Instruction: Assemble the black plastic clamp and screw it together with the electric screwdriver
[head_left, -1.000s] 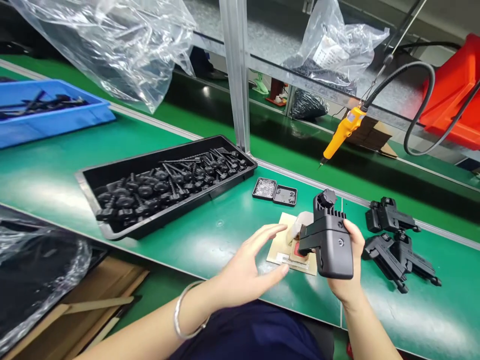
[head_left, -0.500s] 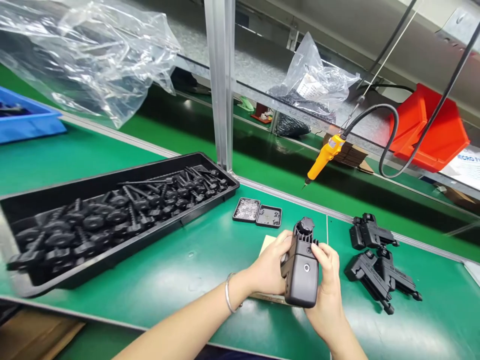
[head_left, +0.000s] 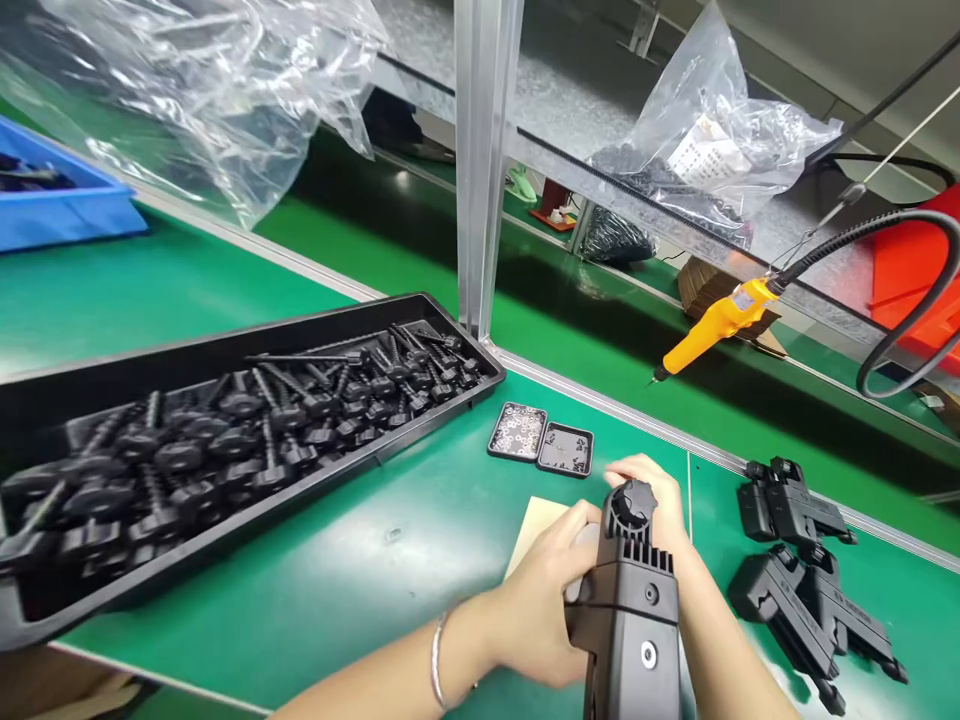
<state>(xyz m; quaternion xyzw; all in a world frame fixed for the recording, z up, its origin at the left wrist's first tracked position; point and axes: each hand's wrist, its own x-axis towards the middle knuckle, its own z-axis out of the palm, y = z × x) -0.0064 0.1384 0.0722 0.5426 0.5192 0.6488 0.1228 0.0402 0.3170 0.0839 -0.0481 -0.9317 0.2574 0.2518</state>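
Note:
My left hand [head_left: 551,595] is wrapped round the left side of a black plastic housing [head_left: 634,620]. The housing is tilted up toward me, with a lobed knob on top, a row of ribs below it and a round metal-ringed hole on its face. Behind it, my right hand [head_left: 651,485] reaches forward; its visible fingers are stretched to the left, the rest hidden by the knob and housing. Just beyond, a small tray of tiny metal rings or nuts [head_left: 517,430] sits beside a small tray of dark screws [head_left: 565,450]. A pale board [head_left: 536,525] lies under my left hand.
A long black tray [head_left: 375,450] of black threaded knobs fills the left. Several similar black housings [head_left: 795,590] lie at right. A yellow electric screwdriver [head_left: 720,325] hangs on its cable above the table. A metal post [head_left: 484,170] stands behind, near plastic bags [head_left: 705,150] and a blue bin [head_left: 67,215].
My right hand has left the housing's right side and gone forward behind it. The housing has come lower and nearer, still in my left hand. The whole view has shifted.

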